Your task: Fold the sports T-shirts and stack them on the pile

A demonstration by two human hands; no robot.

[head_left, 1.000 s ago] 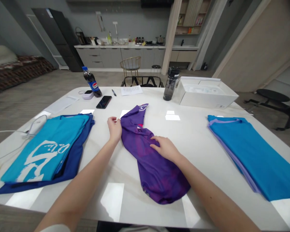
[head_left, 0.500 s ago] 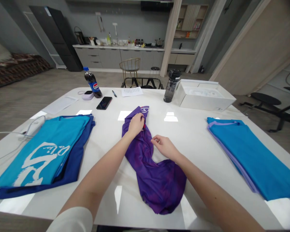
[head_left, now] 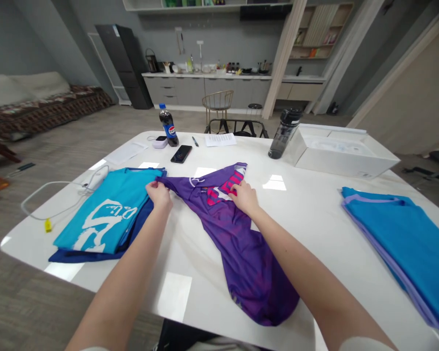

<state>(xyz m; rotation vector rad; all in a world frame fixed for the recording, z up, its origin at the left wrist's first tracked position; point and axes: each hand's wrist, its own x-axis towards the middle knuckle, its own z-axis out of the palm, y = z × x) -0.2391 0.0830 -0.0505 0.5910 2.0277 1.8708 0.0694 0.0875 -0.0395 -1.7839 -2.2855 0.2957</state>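
A crumpled purple shirt (head_left: 237,239) lies in the middle of the white table (head_left: 307,209), with a red-striped patch and white marks showing near its far end. My left hand (head_left: 159,196) pinches a corner of it and pulls that corner out to the left, beside the folded turquoise shirt (head_left: 109,209). Closed on the purple cloth by the striped patch is my right hand (head_left: 244,197). The shirt's near end stays bunched close to my right forearm.
Dark blue cloth (head_left: 135,239) lies under the turquoise shirt. At the right are folded blue and lilac garments (head_left: 406,234). Farther back stand a cola bottle (head_left: 169,126), a phone (head_left: 182,154), a paper sheet (head_left: 220,140), a dark water bottle (head_left: 283,136) and a white box (head_left: 346,156). A cable (head_left: 51,184) hangs left.
My left hand has drawn a corner of the purple shirt out to the left, exposing the striped patch. My right hand has moved onto the cloth. The view has swung left.
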